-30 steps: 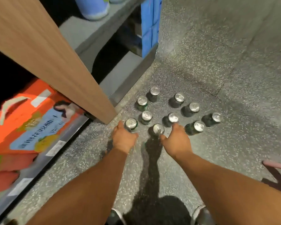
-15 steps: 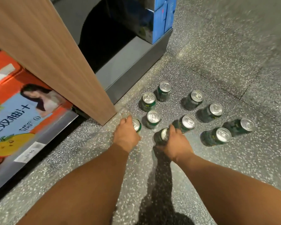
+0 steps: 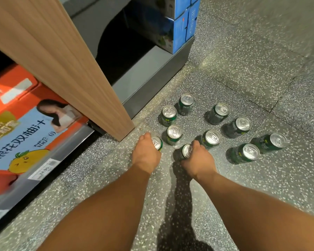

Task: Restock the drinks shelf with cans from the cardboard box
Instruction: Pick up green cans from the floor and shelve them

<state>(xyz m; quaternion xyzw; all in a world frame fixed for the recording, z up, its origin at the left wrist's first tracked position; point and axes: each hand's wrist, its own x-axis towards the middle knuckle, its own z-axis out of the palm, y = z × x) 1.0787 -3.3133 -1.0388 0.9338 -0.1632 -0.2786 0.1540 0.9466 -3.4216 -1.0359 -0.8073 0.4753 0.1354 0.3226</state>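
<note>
On the speckled floor [image 3: 261, 187], just off the corner of the wooden shelf panel [image 3: 62, 60], stand ten green cans, two of them in hand. The left hand [image 3: 146, 154] curls its fingers round the nearest left can [image 3: 157, 142]; the right hand [image 3: 198, 160] wraps the can beside it [image 3: 186, 151], which is tilted. The other eight cans [image 3: 174, 134] stand loosely grouped beyond. Orange juice cartons [image 3: 25, 127] fill the low shelf at left; blue boxes [image 3: 181, 24] sit on the grey shelf [image 3: 143, 73] farther off

Speckled grey floor [image 3: 261, 78] fills the right and bottom. A wood panel [image 3: 53, 57] slants across the upper left, a grey shelf [image 3: 143, 75] behind it.
</note>
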